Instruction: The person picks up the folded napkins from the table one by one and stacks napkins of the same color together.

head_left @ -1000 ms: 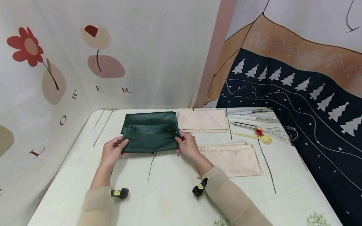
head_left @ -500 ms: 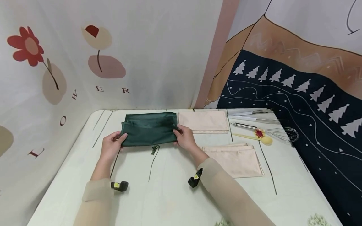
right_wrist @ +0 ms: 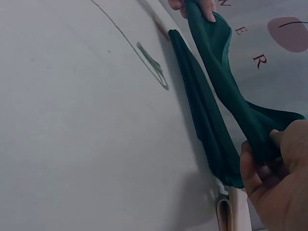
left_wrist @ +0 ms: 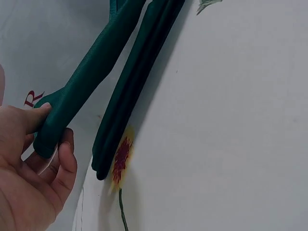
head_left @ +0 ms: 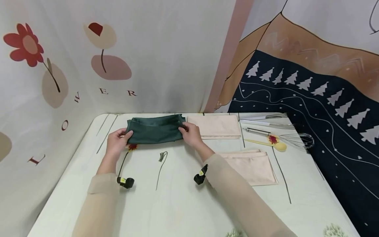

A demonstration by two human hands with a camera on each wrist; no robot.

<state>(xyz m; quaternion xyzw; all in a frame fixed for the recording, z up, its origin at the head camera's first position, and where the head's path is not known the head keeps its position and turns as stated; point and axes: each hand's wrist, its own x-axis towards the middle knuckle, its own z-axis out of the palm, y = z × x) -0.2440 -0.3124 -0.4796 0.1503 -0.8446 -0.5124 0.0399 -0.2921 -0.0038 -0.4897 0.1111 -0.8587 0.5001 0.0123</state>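
Observation:
A folded dark green cloth [head_left: 154,134] hangs between my two hands near the back of the table. My left hand [head_left: 116,142] pinches its left end, thumb on top and fingers beneath, as the left wrist view shows. At the other end, my right hand [head_left: 191,134] pinches the right corner. Under the held cloth lies another folded green cloth [left_wrist: 132,91], flat on the table. Both wrist views show a gap between the two. In the head view the held cloth hides most of the lower one.
Right of the green cloths lies a folded pale pink cloth [head_left: 213,126], with a second pink cloth [head_left: 251,168] nearer me, partly behind my right sleeve. Farther right are a whisk [head_left: 281,136], a yellow spoon [head_left: 279,146] and white-handled utensils [head_left: 263,123]. Printed curtains border the table.
Both hands have moved the held green cloth away from me, over the lower green cloth. A printed flower and a printed stem on the tablecloth have come into view in front of it.

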